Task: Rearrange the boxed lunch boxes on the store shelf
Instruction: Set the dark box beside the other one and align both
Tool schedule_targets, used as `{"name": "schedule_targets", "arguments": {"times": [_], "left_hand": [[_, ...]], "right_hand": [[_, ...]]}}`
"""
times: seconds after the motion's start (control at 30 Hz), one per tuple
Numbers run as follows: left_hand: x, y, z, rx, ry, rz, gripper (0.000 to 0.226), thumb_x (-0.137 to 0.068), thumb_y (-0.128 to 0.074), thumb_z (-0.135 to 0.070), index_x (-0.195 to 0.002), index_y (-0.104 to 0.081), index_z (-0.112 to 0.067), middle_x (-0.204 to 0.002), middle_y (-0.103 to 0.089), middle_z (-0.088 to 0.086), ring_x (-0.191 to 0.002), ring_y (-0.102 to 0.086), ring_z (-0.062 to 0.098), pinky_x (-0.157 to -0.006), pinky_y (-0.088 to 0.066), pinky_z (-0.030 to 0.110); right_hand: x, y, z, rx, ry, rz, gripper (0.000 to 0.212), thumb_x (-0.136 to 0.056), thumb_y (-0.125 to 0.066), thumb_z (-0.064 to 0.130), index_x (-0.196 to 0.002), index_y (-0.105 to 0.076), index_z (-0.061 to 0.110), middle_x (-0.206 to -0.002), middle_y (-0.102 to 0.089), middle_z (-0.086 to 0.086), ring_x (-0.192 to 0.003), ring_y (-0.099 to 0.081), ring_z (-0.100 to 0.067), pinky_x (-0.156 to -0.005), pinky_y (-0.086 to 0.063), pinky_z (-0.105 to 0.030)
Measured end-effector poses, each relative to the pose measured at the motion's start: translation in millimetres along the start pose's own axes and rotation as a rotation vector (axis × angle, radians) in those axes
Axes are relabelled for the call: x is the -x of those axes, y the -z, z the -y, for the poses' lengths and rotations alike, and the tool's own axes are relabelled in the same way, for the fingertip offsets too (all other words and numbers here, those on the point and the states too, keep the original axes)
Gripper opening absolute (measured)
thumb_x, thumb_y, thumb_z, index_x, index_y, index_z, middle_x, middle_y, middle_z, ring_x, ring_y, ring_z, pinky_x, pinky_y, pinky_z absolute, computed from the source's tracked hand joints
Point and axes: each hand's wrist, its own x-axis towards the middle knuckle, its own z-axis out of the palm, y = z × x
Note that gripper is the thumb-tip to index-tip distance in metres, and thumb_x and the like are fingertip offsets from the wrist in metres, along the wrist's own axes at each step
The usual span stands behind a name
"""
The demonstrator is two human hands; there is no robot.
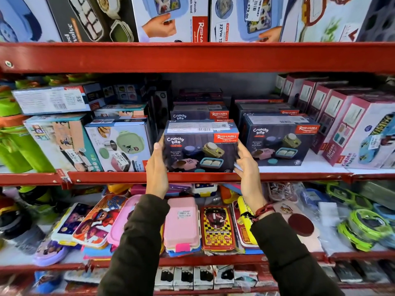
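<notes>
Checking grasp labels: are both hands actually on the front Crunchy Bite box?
Touching. The head view shows the left hand pressed to the left side of the Crunchy Bite box and the right hand to its right side, no gap.

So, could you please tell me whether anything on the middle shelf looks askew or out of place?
Yes. The white-topped box at upper left lies tilted across its stack, not square with the others. The Crunchy Bite box held between the left hand and right hand sits at the shelf lip, ahead of its matching neighbour.

Top-shelf boxes (171,18) cut off above
</notes>
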Motion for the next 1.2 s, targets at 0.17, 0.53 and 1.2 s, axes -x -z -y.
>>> {"name": "schedule_targets", "arguments": {"times": [0.17, 0.53, 1.2], "left_hand": [[4.1, -2.6, -3.1, -0.023, -0.025, 0.027, 0.056, -0.106, -0.024, -0.058, -0.157, -0.036, -0.038, -0.15, -0.053, -0.016, -0.14, -0.048, 0.003, -0.112, -0.043, 0.018], [57.4, -63.6, -6.5, -0.051, -0.358, -0.335, 0.039, -0.107, -0.033, -0.026, -0.135, -0.056, -0.011, -0.125, -0.063, 0.0, -0.12, -0.059, 0.018, -0.105, -0.047, 0.048], [68.2, -260.2, -17.9, 0.025, 0.088, -0.03, 0.068, -0.105, -0.033, -0.056, -0.164, -0.016, -0.026, -0.174, -0.016, -0.007, -0.16, -0.016, 0.011, -0.132, -0.01, 0.034]], "right_hand": [[2.9, 1.5, 2.4, 0.013, 0.024, 0.031, 0.068, -0.087, -0.036, 0.032, -0.154, -0.041, 0.028, -0.153, -0.051, 0.01, -0.146, -0.043, -0.012, -0.125, -0.032, -0.045], [19.6, 45.9, 3.3, -0.011, 0.087, -0.164, 0.051, -0.093, -0.037, 0.029, -0.138, -0.059, 0.024, -0.145, -0.057, -0.001, -0.123, -0.058, -0.001, -0.114, -0.046, -0.037], [-44.6, 199.2, 9.6, -0.029, -0.05, -0.207, 0.059, -0.108, -0.033, 0.047, -0.161, -0.022, 0.025, -0.17, -0.024, 0.003, -0.153, -0.025, -0.011, -0.125, -0.019, -0.032]]}}
